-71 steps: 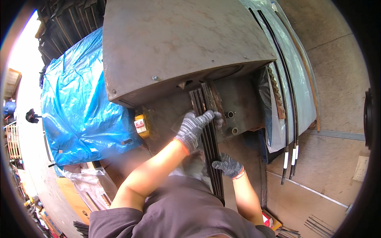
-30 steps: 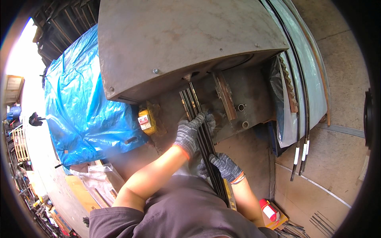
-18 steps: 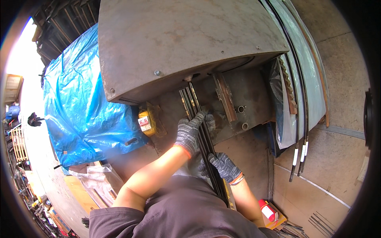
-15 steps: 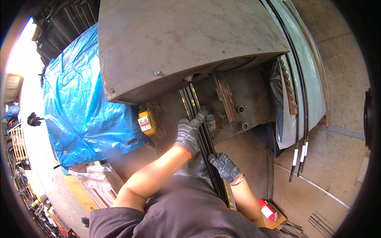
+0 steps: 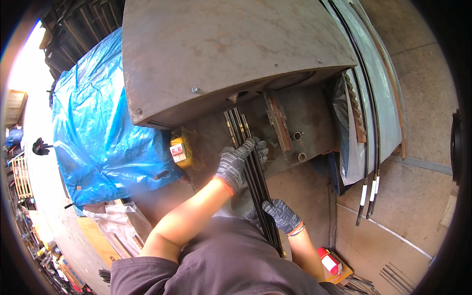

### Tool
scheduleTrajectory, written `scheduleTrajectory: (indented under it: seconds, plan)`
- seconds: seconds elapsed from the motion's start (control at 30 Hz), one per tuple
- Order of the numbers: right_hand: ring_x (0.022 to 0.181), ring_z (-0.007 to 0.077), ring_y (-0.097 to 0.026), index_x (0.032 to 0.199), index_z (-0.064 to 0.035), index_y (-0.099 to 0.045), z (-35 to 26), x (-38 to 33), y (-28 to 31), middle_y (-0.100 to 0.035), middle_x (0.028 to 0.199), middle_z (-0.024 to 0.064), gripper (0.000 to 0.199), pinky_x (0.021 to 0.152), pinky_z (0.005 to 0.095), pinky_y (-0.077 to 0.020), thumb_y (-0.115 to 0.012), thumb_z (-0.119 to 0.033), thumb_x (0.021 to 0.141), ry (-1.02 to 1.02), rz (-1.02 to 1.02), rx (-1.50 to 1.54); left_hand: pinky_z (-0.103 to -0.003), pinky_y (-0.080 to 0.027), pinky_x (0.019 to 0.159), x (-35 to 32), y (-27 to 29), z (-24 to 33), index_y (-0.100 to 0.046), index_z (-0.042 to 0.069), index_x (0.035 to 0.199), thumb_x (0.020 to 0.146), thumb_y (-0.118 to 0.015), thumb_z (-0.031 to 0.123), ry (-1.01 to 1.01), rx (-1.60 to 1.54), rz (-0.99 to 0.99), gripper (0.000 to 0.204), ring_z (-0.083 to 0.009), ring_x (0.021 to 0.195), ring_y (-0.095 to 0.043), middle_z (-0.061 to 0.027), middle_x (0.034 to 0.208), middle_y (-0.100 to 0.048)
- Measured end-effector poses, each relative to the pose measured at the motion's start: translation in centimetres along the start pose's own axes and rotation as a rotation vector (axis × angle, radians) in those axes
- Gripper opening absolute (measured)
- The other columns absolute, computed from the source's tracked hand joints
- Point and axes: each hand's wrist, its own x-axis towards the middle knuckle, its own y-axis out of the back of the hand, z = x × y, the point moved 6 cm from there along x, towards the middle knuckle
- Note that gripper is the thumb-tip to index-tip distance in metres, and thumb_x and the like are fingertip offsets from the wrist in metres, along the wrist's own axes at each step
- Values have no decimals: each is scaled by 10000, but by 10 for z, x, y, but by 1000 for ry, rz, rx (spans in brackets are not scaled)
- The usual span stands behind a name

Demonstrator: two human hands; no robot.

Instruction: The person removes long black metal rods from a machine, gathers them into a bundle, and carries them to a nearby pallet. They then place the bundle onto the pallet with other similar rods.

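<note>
Several long, thin black rods (image 5: 257, 186) run as a bundle from near my body up toward the grey metal machine housing (image 5: 236, 54). Yellowish marks show near their upper ends, which lie uneven just below the housing's front edge. My left hand (image 5: 235, 163), in a grey knitted glove with an orange cuff, is closed round the upper part of the bundle. Lower down, my right hand (image 5: 282, 216), gloved alike, wraps the rods from the right side; some of its fingers are hidden behind them.
Beneath the housing, a rusty metal bar (image 5: 278, 121) and a small metal ring (image 5: 297, 136) lie right of the rods. A yellow package (image 5: 182, 152) and blue tarp (image 5: 108, 132) are left. More long rods (image 5: 369, 147) hang at right; a red container (image 5: 330, 263) stands lower right.
One rod's tip, which reached up to the housing's edge, has drawn back toward me. My right hand has shifted slightly down and right along the bundle; my left hand has barely moved.
</note>
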Motion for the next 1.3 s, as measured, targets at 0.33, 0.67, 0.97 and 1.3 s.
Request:
scheduleTrajectory:
  seconds: [0.33, 0.67, 0.97, 1.3]
  plan:
    - [765, 195, -647, 942, 56, -644, 42, 16, 26, -681, 854, 140, 443, 722, 305, -509, -467, -349, 953, -72, 31, -182, -384, -554, 786, 1, 2, -9, -565, 7, 1092, 894, -598, 205, 19, -1, -22, 283, -275, 894, -646, -157, 1020, -644]
    - [642, 187, -628, 880, 30, -617, 28, 14, 21, -654, 740, 117, 370, 620, 298, -509, -529, -326, 928, -8, 151, -79, -313, -548, 621, -1, -8, -3, -575, 36, 943, 891, -602, 182, -3, 16, 72, 158, -208, 701, -633, -101, 842, -648]
    - [609, 166, -602, 826, 20, -624, 9, 9, 12, -638, 687, 103, 343, 581, 293, -481, -551, -303, 918, -77, 136, -27, -349, -553, 645, 1, -7, -5, -580, 36, 991, 897, -593, 201, 19, 32, 73, 190, -228, 743, -641, -109, 890, -654]
    - [642, 112, -526, 851, 9, -632, 36, -9, 24, -601, 675, 34, 286, 613, 279, -428, -579, -269, 893, -25, 193, -116, -380, -545, 781, 5, -16, 4, -574, 41, 1113, 907, -579, 231, 1, 15, -90, 280, -243, 904, -638, -116, 1035, -648]
